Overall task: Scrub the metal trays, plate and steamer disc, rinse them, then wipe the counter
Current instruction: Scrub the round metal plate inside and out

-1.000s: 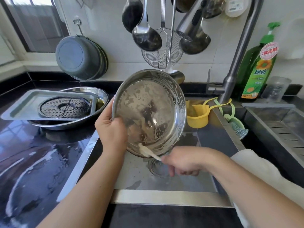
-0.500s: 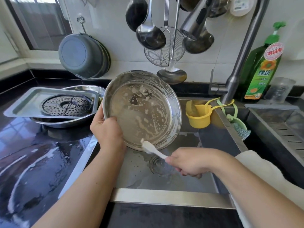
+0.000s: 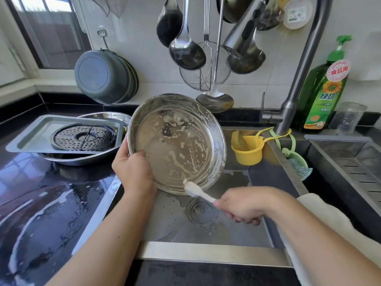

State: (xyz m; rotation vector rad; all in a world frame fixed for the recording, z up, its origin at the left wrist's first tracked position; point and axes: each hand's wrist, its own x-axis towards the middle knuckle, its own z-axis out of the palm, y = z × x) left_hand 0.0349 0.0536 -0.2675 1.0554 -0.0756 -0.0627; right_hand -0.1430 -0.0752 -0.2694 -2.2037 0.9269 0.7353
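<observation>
the left hand [image 3: 133, 172] grips the tilted pan [image 3: 177, 143] by its rim, so suds drain into the sink [image 3: 206, 247]. the right hand [image 3: 240, 205] holds a brush [image 3: 195, 189] at the low rim, probably touching it.

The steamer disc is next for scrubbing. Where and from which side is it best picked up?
Probably by its near rim, coming from the right with the fingers. The steamer disc lies flat in the rectangular tray, so hook a fingertip under the edge or into the centre hole and tilt it up.
</observation>
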